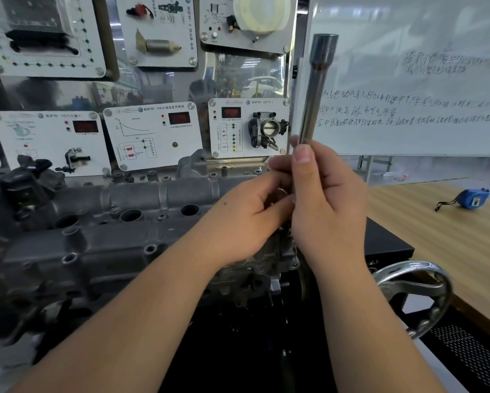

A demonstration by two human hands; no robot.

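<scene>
The right hand (327, 205) grips the long socket (319, 89) upright, above the engine's (96, 245) right end. The left hand (252, 219) curls its fingers at the socket's lower end; whether they pinch it I cannot tell. Best keep the socket plumb and guide its tip straight into 1 plug hole (131, 215).

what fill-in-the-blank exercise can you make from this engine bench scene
The right hand grips a long grey metal tube socket, held ___.
The blue tape measure lies on a ___ table.
The shiny metal handwheel sits at the dark grey engine's ___ end.
Missing words: upright; wooden; right.
</scene>
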